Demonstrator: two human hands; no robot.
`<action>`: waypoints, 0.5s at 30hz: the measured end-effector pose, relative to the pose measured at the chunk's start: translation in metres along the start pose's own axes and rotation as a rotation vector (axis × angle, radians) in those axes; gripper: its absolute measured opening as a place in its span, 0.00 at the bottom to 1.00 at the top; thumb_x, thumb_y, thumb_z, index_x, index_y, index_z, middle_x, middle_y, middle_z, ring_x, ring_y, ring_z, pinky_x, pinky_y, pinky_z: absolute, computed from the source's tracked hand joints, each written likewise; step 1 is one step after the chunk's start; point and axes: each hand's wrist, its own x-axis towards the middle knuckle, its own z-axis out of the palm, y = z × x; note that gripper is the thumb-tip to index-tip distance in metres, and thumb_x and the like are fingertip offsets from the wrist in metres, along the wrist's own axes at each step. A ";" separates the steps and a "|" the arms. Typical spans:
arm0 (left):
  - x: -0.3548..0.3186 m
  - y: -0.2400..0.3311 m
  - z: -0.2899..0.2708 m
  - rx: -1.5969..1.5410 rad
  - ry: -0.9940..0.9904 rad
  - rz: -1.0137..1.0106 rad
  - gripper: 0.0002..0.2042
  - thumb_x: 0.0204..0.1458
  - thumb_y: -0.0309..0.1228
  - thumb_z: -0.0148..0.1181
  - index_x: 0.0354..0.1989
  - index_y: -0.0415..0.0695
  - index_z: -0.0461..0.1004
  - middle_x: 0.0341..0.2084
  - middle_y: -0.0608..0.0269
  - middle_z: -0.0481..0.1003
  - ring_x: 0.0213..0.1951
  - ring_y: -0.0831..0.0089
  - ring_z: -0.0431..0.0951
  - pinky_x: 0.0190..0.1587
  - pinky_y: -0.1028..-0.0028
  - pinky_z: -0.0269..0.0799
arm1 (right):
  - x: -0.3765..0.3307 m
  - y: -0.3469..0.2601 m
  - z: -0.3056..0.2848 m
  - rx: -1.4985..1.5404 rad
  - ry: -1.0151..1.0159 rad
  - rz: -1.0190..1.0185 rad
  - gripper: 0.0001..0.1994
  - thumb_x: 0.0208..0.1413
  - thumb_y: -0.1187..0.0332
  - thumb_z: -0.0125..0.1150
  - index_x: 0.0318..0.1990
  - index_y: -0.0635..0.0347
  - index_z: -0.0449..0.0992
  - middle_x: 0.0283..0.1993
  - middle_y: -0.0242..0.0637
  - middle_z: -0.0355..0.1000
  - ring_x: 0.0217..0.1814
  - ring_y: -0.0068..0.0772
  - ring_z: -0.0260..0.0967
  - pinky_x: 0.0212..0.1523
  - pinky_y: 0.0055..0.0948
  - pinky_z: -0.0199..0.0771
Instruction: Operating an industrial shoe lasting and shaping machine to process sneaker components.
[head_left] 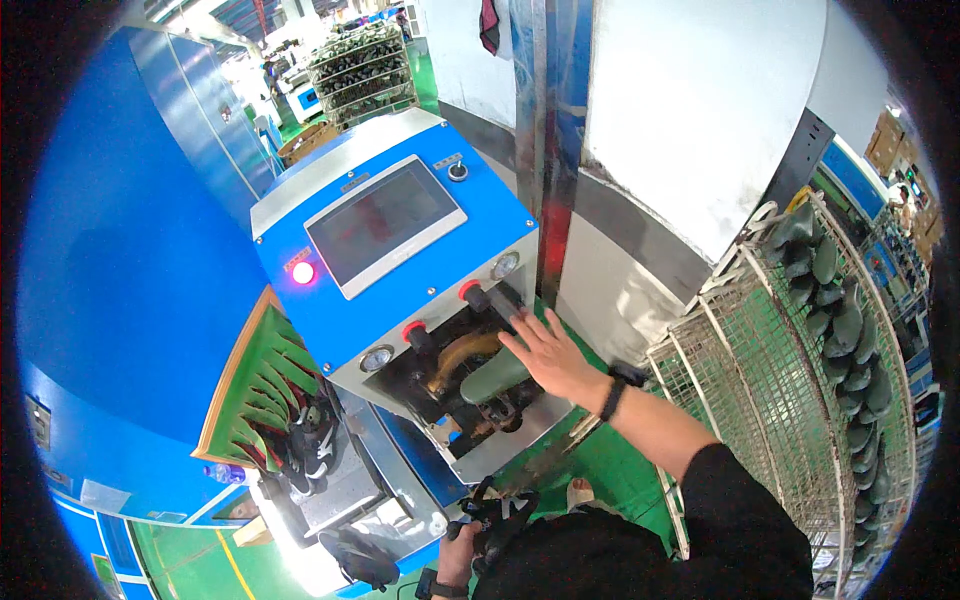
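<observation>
Seen from the head camera, the right hand (548, 355) reaches out from the lower right, a dark band on its wrist, and lies flat on the green shoe form (497, 376) that sits in the open bay at the front of the blue machine (400, 290); its fingers (520, 335) are spread and straight, resting on the form rather than closed round it, the fingertips close to the right-hand red knob (470, 291); the form lies toward the right side of the bay, with a curved brass-coloured piece (458, 355) just to its left and a second red knob (414, 331) above that; two small round gauges (376, 358) sit on the machine's front face, one near each lower corner of the sloping panel; that panel carries a grey-framed screen (385, 223) in its middle and a lit red button (303, 272) by its left edge; the left hand (460, 553) is low at the bottom edge, by the person's body, its fingers curled round a black strappy thing (497, 515), though how firmly they hold it I cannot tell; left of the machine a green ribbed rack (262, 385) leans with black shoes (310, 440) at its foot; wire shelves (770, 390) on the right hold rows of dark green forms (850, 330) on the green floor (610, 470).
</observation>
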 end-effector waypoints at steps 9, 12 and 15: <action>0.020 0.034 -0.004 0.102 -0.069 0.038 0.13 0.48 0.38 0.64 0.30 0.39 0.79 0.23 0.67 0.75 0.27 0.75 0.74 0.30 0.73 0.69 | -0.010 -0.009 -0.015 0.183 -0.351 0.231 0.33 0.41 0.72 0.67 0.59 0.69 0.66 0.53 0.55 0.66 0.58 0.59 0.63 0.64 0.49 0.58; 0.029 0.049 0.012 0.239 -0.110 -0.063 0.14 0.49 0.38 0.63 0.35 0.38 0.79 0.25 0.66 0.76 0.28 0.76 0.74 0.30 0.75 0.68 | -0.039 -0.024 -0.089 0.532 -0.380 0.644 0.39 0.38 0.65 0.72 0.60 0.72 0.64 0.54 0.59 0.66 0.59 0.57 0.64 0.62 0.45 0.64; 0.072 0.030 0.013 0.127 -0.349 -0.076 0.26 0.57 0.36 0.57 0.64 0.40 0.64 0.46 0.58 0.78 0.42 0.67 0.78 0.47 0.70 0.73 | -0.116 -0.022 -0.107 1.589 -0.250 0.840 0.39 0.42 0.62 0.75 0.62 0.69 0.66 0.49 0.42 0.74 0.48 0.38 0.72 0.52 0.35 0.73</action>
